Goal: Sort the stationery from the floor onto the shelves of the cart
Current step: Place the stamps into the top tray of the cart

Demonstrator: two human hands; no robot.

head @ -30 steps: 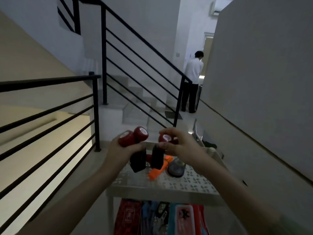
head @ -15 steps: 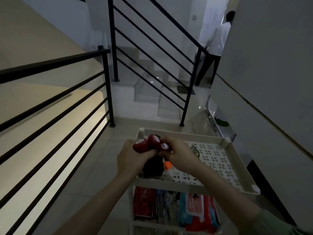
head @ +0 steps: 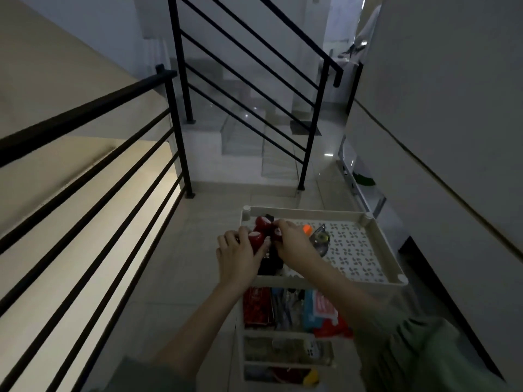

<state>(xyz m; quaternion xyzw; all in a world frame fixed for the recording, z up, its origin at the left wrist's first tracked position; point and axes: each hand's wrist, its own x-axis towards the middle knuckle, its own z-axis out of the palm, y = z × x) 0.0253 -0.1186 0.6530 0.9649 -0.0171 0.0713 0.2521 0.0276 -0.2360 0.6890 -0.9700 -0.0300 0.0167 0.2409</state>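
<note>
Red-capped black containers [head: 261,236] sit clustered at the left end of the cart's top tray [head: 376,239]. Left hand [head: 239,257] grips two from the side, fingers curled; right hand [head: 294,244] pinches a third. Orange item [head: 307,229] lies just beside them.

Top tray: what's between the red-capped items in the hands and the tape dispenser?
Head view: the right hand covers most of that stretch; past its knuckles an orange-tipped item lies just left of the tape dispenser. The red-capped items sit at the top tray's left end.
</note>
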